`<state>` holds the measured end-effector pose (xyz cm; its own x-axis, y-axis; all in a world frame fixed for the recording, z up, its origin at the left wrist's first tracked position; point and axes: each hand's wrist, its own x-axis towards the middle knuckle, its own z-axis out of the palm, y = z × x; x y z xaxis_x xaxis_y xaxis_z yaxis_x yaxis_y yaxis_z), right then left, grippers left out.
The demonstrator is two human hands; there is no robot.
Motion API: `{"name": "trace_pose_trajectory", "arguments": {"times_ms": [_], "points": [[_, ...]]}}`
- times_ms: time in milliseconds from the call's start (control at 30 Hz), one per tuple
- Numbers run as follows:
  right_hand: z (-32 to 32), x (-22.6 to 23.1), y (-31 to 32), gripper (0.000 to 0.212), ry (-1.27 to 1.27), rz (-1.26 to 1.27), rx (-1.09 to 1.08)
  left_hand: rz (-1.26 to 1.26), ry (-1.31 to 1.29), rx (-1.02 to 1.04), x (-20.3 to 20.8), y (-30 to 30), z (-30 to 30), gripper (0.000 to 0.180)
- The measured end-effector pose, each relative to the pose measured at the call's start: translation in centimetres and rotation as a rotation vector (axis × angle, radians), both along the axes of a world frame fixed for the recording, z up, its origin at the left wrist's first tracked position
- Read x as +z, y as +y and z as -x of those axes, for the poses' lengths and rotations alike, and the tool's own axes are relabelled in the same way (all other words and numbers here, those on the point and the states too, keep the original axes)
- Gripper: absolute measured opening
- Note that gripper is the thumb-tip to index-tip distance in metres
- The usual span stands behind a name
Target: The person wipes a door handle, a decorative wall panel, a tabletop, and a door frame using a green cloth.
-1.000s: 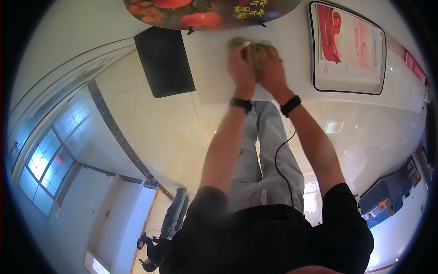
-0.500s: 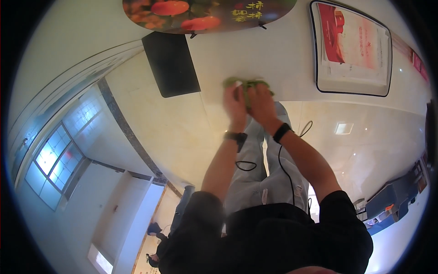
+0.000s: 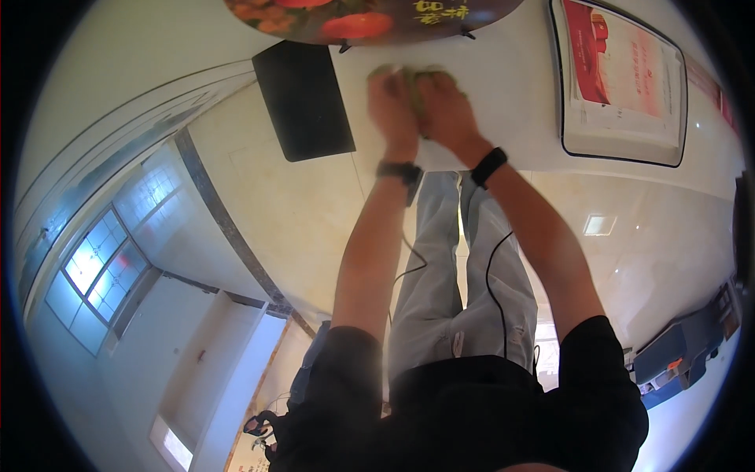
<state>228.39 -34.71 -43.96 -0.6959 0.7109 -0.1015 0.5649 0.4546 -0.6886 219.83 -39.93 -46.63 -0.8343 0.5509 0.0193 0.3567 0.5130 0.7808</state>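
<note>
A crumpled green cloth (image 3: 417, 93) lies on the white tabletop (image 3: 511, 86), partly hidden under my hands and blurred by motion. My left hand (image 3: 392, 114) has its fingers curled over the cloth's left side. Close beside it, my right hand (image 3: 446, 110) grips and presses the right side. Both hands are on the near part of the tabletop, and a dark band circles each wrist.
A black flat panel (image 3: 305, 102) is to the left of my hands. Beyond them stands an oval board (image 3: 362, 25) with orange fruit pictures, on small black feet. On the right, a black-rimmed tray (image 3: 561, 102) holds papers (image 3: 633, 71). Thin black cables hang near my legs.
Both hands have moved forward together with the green cloth, from the near table edge farther onto the tabletop. The whole view has shifted slightly.
</note>
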Motion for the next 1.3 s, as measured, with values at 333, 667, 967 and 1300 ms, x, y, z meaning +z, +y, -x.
{"name": "trace_pose_trajectory", "arguments": {"times_ms": [333,667,967,1300], "points": [[-6.0,-1.1,-5.9,0.047,-0.096,0.040,-0.072,0.044,-0.313,-0.157,1.2,-5.2,-5.1,0.014],[4.2,12.7,-17.6,0.036,0.034,0.378,-0.340,-0.155,-0.434,-0.252,13.7,-15.5,5.1,0.017],[27.6,28.8,-18.9,0.033,0.459,-0.017,-0.170,-0.631,-0.016,-0.181,33.8,-17.8,28.5,0.016],[40.2,47.9,-14.6,0.037,0.857,-0.760,-0.161,-1.146,0.397,-0.276,52.7,-15.5,39.0,0.024]]}}
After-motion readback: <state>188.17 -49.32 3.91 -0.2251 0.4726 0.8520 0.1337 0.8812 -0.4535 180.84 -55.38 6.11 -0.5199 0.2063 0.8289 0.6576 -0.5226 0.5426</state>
